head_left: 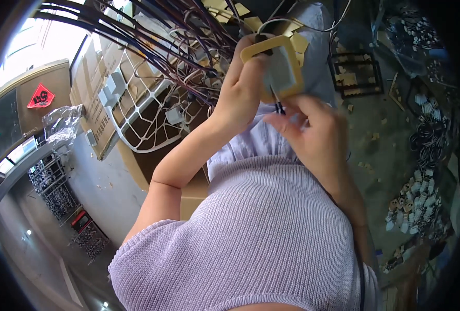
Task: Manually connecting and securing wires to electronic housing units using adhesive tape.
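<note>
My left hand [244, 85] is closed on a yellow square frame [295, 65] with rounded corners and a pale grey middle. Its thumb lies over the frame's left side. A small dark piece [261, 37] shows near those fingertips. At the frame's lower edge, my right hand [318, 124] pinches a slim dark thing with a thin pointed tip [278, 106]. The tip reaches up over the pale middle; whether it touches is too small to tell. Some of the right fingers are slightly blurred.
Bundled dark cables [152, 44] hang at the upper left above a cardboard box [139, 168] and a white net-like rack [136, 150]. Yellow scraps [298, 44] lie beyond my hands. On the right floor are a black frame [378, 78], coiled black cables [428, 137] and heaped white pieces [414, 202].
</note>
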